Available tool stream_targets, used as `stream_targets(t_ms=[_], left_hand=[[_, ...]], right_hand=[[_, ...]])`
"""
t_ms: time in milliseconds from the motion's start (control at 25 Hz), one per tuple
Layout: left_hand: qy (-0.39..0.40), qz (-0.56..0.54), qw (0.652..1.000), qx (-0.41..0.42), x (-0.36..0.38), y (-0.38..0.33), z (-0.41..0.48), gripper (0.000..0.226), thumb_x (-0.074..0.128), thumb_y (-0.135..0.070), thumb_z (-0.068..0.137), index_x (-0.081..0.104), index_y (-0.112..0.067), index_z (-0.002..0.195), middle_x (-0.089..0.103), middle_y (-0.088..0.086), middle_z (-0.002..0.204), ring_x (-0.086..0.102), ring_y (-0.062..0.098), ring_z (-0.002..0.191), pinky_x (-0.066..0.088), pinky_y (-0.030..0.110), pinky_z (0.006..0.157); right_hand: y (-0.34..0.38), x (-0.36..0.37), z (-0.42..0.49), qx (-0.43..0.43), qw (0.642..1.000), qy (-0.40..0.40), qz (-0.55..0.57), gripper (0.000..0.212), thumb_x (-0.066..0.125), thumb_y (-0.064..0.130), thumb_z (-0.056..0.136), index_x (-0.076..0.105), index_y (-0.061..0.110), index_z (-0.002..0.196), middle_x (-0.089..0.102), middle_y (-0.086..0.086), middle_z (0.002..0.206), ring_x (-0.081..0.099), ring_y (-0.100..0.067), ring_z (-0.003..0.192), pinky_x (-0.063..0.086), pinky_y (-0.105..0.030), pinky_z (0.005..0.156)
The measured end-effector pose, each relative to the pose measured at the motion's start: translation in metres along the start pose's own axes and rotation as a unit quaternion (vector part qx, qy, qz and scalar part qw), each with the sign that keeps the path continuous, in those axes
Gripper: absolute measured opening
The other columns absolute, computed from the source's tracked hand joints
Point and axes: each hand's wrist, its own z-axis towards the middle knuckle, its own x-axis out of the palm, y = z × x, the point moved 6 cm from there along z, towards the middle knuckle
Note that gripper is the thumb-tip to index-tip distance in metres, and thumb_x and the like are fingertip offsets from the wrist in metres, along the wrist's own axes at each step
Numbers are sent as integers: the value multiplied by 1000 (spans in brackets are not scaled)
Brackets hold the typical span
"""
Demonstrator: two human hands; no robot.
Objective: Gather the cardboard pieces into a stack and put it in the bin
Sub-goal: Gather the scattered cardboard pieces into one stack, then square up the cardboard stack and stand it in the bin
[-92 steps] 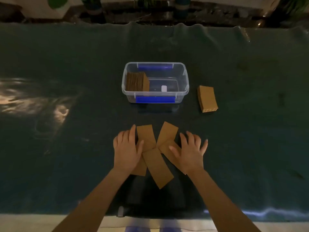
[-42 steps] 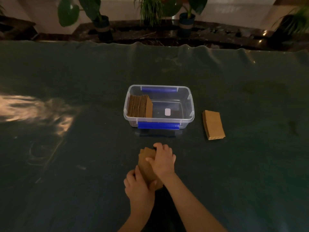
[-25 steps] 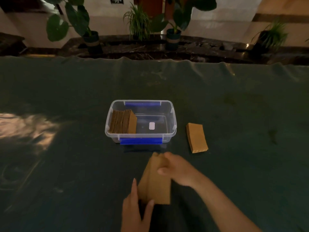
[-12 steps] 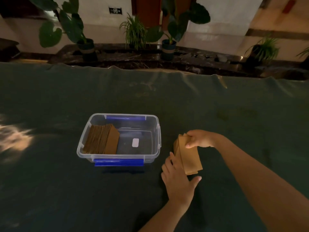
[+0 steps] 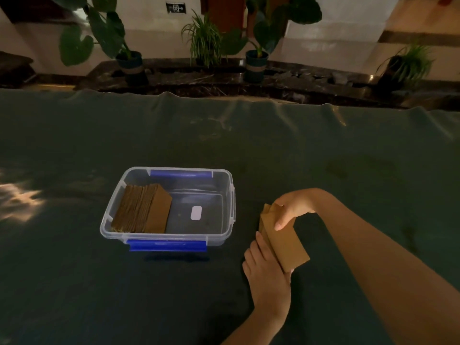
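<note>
A: What's the setting, biggest thing first?

B: A wide table [image 5: 273,150] under a dark green cloth, potted plants [image 5: 129,58] along a ledge behind it. On the cloth stands a clear plastic bin [image 5: 225,240] with blue clips, and one pile of cardboard [image 5: 146,210] already lies in its left half; the right half is bare except for a small white sticker [image 5: 196,212].

A: And the stack being gathered?

B: The cardboard stack [image 5: 286,242] sits just right of the bin, tilted. The right hand [image 5: 291,207] is closed over its far end, thumb on the top face; the left hand [image 5: 266,265] is curled against its near left edge, fingers underneath.

A: How should it handle?

B: Light and stiff, I'd judge, but the loose sheets can slide and fan apart. Pinching both short ends and squeezing the pile flat looks safest.

A: Anything in the way?

B: Only the bin's right wall, which the stack has to clear
</note>
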Motion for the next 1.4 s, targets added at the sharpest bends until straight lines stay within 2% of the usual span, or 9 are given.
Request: stream_targets(t_ms=[120, 240, 360, 560, 840, 960, 1080, 1200, 1400], left_hand=[[25, -39, 999, 19, 0, 4, -6, 109, 65, -54, 70, -10, -22, 143, 17, 2, 151, 19, 19, 136, 20, 39, 112], [66, -137, 988, -11, -3, 15, -12, 118, 74, -47, 63, -12, -28, 142, 19, -2, 149, 17, 18, 135, 21, 41, 114], [80, -191, 977, -54, -3, 18, -15, 118, 77, -46, 61, -5, -23, 143, 26, 1, 146, 20, 19, 136, 27, 41, 113], [72, -205, 976, -33, -12, 2, -17, 84, 70, -31, 75, 20, -20, 141, 37, 1, 139, 39, 13, 126, 39, 30, 105], [-8, -84, 996, -8, -107, 95, -53, 87, 68, -30, 76, 10, -35, 140, 26, 2, 145, 26, 16, 131, 27, 39, 109], [-62, -25, 998, 16, -152, 141, -70, 88, 74, -21, 72, 12, -31, 134, 42, 16, 133, 39, 26, 121, 32, 42, 102], [-85, 35, 994, 62, -169, 166, -75, 87, 79, -13, 66, 22, -17, 133, 56, 23, 114, 54, 34, 102, 42, 46, 90], [-65, 32, 993, 89, -163, 172, -73, 87, 74, -23, 73, 16, -22, 137, 51, 14, 124, 44, 20, 107, 35, 36, 93], [-31, -68, 994, 80, -131, 169, -81, 87, 64, -33, 79, -5, -53, 128, 22, -19, 136, 12, -8, 119, 17, 27, 104]], right_hand=[[-11, 7, -12, -21, 999, -18, 19, 74, 71, 48, 71, 40, 22, 134, 43, 0, 140, 39, -26, 129, 37, -42, 104], [-35, 23, -33, -79, 983, -81, 146, 40, 70, 46, 73, 55, 30, 106, 55, 9, 114, 52, -16, 108, 42, -33, 87], [-58, 48, -54, -106, 943, -133, 286, 20, 68, 37, 78, 59, 33, 96, 64, 9, 105, 58, -14, 101, 45, -33, 85], [-73, 82, -83, -85, 887, -220, 397, 7, 66, 27, 81, 63, 29, 87, 64, 5, 103, 59, -14, 100, 42, -23, 73], [48, 162, -112, -133, 833, -341, 415, 31, 72, 25, 75, 57, 45, 93, 52, 16, 104, 51, -1, 102, 42, -18, 87], [115, 187, -104, -169, 831, -348, 400, 50, 71, 28, 76, 42, 60, 101, 41, 27, 110, 43, 6, 108, 33, -14, 93], [148, 199, -93, -172, 835, -353, 385, 49, 65, 38, 79, 33, 63, 107, 37, 23, 112, 38, -1, 110, 28, -17, 93], [141, 202, -87, -155, 855, -361, 338, 49, 58, 47, 80, 28, 67, 113, 32, 27, 110, 32, -1, 109, 27, -18, 92], [113, 215, -90, -130, 888, -350, 269, 63, 64, 43, 79, 22, 61, 123, 35, 17, 129, 26, -7, 124, 21, -24, 104]])
